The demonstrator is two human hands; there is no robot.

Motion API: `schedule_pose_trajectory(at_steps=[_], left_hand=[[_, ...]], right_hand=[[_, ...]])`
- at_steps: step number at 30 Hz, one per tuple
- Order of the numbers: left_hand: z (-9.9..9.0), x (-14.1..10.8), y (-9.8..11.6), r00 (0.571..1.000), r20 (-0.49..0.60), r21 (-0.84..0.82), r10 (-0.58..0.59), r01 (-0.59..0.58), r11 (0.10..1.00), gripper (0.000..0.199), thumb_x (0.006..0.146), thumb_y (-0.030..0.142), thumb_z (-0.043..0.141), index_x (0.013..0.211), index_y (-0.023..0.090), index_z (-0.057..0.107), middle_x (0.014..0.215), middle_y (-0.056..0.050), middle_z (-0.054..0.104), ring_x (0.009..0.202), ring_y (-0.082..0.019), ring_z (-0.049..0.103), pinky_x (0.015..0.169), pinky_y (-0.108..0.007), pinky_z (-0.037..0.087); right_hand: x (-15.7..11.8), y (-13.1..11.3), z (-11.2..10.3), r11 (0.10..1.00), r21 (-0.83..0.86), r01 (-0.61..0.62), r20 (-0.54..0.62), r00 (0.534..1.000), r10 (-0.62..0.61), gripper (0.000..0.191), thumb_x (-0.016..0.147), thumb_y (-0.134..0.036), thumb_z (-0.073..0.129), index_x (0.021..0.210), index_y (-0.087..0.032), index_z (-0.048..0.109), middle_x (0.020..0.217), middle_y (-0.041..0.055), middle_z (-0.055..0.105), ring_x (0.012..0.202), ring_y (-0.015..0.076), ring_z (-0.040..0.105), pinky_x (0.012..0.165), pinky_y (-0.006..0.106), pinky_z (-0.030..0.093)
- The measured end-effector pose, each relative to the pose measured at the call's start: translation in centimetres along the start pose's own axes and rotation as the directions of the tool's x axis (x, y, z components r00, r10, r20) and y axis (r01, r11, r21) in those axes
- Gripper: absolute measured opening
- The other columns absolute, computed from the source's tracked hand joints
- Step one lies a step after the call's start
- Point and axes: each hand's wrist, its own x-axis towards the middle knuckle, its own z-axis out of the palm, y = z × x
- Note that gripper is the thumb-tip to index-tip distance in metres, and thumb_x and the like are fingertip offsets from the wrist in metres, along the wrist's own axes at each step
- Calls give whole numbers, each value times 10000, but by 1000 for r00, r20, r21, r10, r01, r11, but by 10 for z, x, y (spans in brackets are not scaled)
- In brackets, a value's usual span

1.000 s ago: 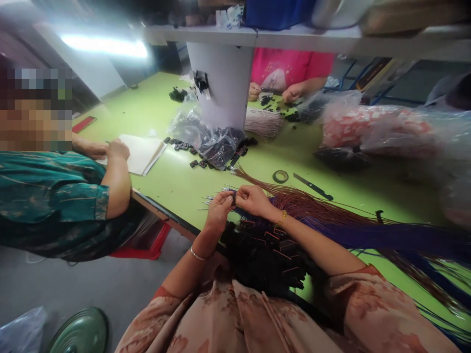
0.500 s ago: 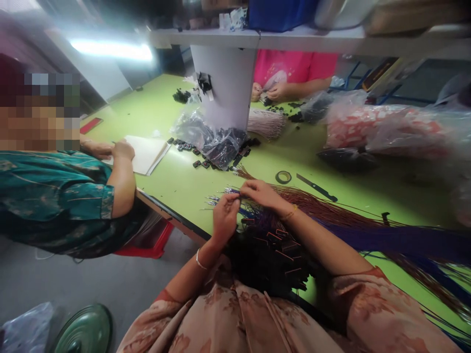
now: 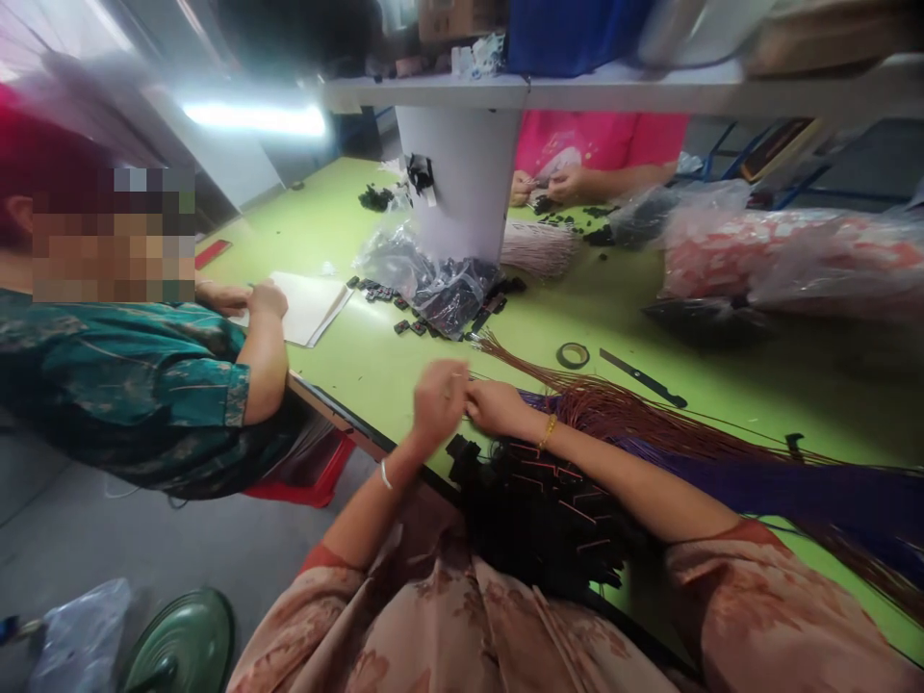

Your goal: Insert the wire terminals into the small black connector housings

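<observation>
My left hand (image 3: pixel 439 406) and right hand (image 3: pixel 500 408) sit close together, fingers curled; what they pinch I can't tell. A dragging right forearm (image 3: pixel 635 476) could tangle the brown wires (image 3: pixel 588 399) just beyond it.

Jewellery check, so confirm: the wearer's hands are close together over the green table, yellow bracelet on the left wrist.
No: the head view shows the yellow bracelet on the right wrist. The left hand and right hand are close together over the green table.
</observation>
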Motion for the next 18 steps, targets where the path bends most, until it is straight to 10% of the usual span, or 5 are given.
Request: schedule_pose_trajectory(at_steps=[7,13,18], left_hand=[[-16,84,-125,931,-24,479,-365,331,813,314,888,185,398,1104,146,622,1177,-149,590,1090,-259,504,956,-395,387],[-23,76,-125,915,59,553,-398,302,777,203,843,152,467,977,161,619,1016,-141,606,1002,-264,497,847,-388,394],[-39,53,-105,909,-15,198,-416,411,890,302,751,106,575,1043,159,630,936,-87,587,848,-188,524,818,-351,426]], right_hand=[[-4,-3,0,996,-66,51,-31,998,-53,241,920,-264,394,1018,-171,593,1051,111,668,939,227,617,749,290,420],[-4,-3,2,988,-144,47,-13,999,-50,234,881,-178,410,1066,-128,546,987,149,665,845,237,639,666,290,403],[-7,-1,2,998,-53,16,-118,993,-22,220,888,-222,402,1019,-151,564,873,106,683,734,211,615,604,277,338]])
